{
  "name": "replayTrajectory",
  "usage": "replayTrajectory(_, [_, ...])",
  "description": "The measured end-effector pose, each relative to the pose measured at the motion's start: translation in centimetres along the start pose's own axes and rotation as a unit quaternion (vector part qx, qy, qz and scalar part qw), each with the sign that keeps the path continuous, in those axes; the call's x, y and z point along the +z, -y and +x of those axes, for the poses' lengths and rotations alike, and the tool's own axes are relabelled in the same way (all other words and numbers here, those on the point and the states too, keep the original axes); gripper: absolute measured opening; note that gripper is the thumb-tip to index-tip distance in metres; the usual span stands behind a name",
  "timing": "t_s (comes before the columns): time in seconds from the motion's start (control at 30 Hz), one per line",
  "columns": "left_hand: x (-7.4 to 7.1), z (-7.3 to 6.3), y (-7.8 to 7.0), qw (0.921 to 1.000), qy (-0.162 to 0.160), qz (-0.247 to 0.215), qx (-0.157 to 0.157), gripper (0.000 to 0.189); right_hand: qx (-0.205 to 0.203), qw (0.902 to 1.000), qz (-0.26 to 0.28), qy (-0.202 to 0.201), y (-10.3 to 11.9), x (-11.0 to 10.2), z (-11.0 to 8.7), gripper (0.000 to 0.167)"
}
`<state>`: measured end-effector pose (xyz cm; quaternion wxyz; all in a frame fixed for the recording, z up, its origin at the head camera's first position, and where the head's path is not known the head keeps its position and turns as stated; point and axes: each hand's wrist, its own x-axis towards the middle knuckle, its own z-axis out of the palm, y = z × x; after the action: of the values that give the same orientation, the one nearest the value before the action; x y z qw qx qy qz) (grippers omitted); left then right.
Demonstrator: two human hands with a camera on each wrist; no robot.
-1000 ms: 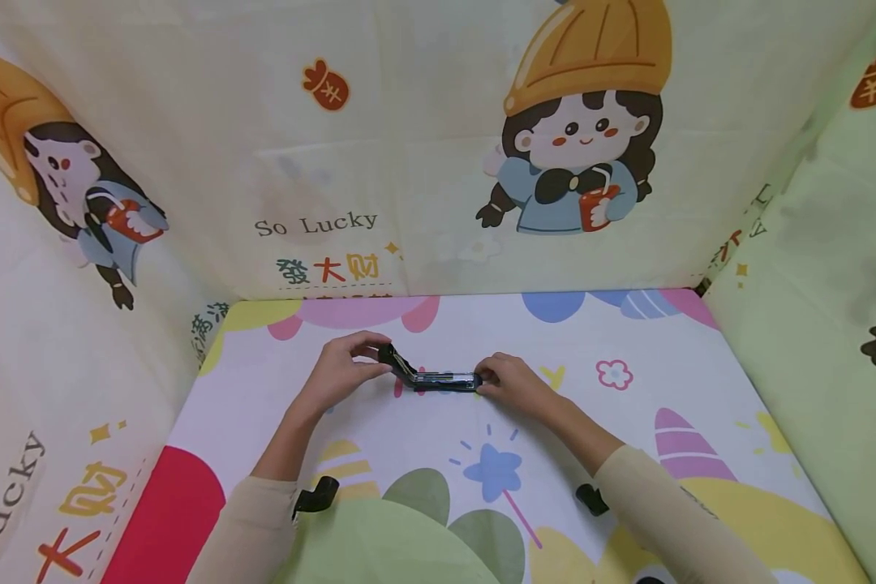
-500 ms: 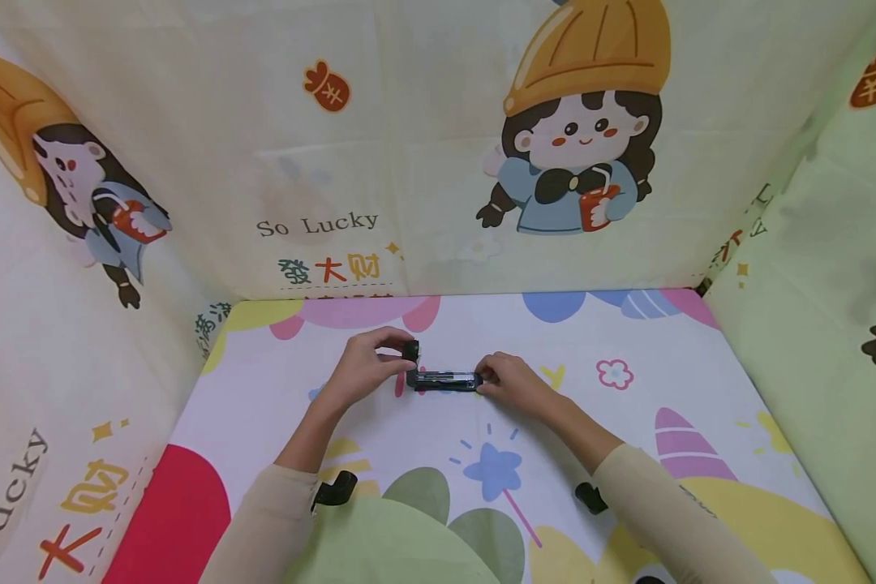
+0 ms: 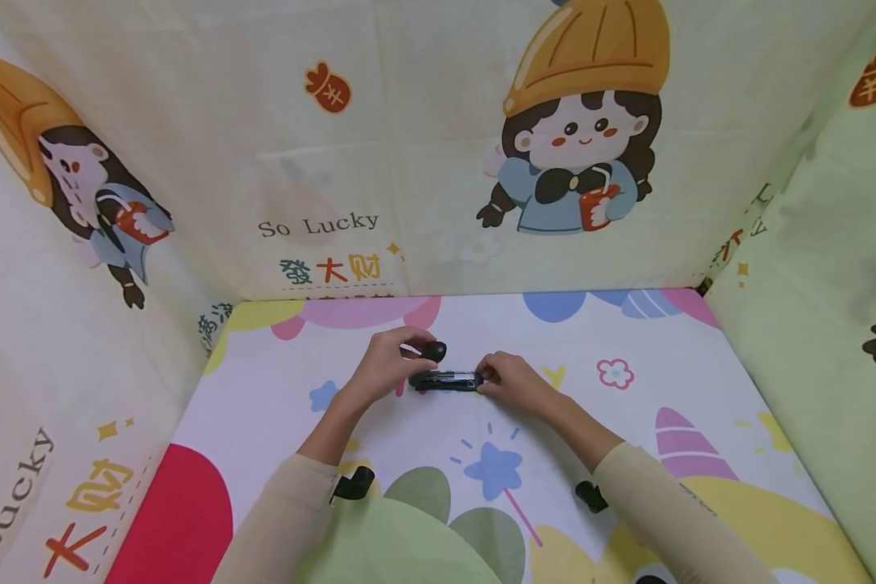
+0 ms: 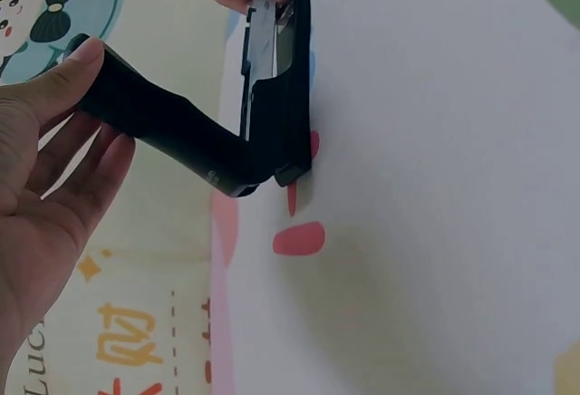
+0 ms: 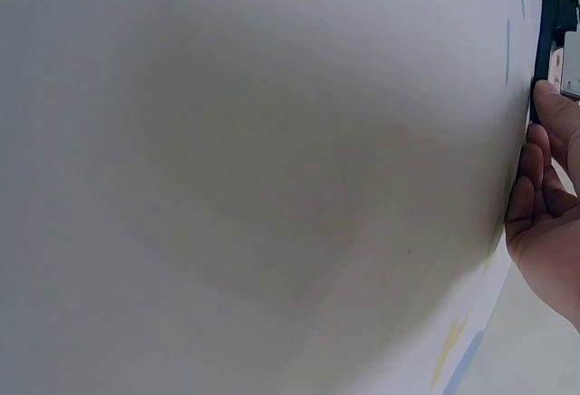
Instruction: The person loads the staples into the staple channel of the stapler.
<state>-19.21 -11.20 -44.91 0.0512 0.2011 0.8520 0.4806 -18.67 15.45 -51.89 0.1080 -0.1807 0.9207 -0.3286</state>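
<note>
A black stapler (image 3: 447, 380) lies on the patterned table, its top arm (image 4: 163, 119) swung up on the hinge at the left end. My left hand (image 3: 387, 365) pinches the free end of that raised arm between thumb and fingers. The right hand (image 3: 514, 381) pinches the far end of the stapler's base, low at the table. In the left wrist view the metal staple channel (image 4: 261, 51) shows between arm and base. Only part of the base (image 5: 544, 42) shows in the right wrist view, beside the right hand's thumb.
A printed cloth wall (image 3: 438, 178) stands behind the table, with more cloth walls at left (image 3: 15, 324) and right (image 3: 832, 243). The table cover (image 3: 591, 438) carries flat printed shapes. A black wrist-camera piece (image 3: 354, 484) sticks out at the left sleeve, another (image 3: 591, 496) at the right.
My left hand has moved right, swinging the stapler's top arm up and over toward the base. The right hand and the base have stayed in place.
</note>
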Motion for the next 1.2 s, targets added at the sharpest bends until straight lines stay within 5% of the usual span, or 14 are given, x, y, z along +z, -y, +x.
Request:
replayTrajectory(0.57, [2.9, 1.7, -0.3, 0.9944, 0.037, 0.084, 0.053, 0.033, -0.006, 1.0000, 0.003, 0.000, -0.1, 0.0, 0.0, 0.023])
replayTrajectory(0.8, [3.9, 2.3, -0.2, 0.9905, 0.066, 0.111, 0.048, 0.032, -0.004, 1.0000, 0.003, 0.001, -0.1, 0.0, 0.1, 0.023])
replayTrajectory(1.2, [5.3, 2.7, 0.1, 0.9719, 0.107, 0.197, 0.071, 0.029, -0.008, 0.9999, -0.006, -0.004, -0.4, 0.1, 0.1, 0.023])
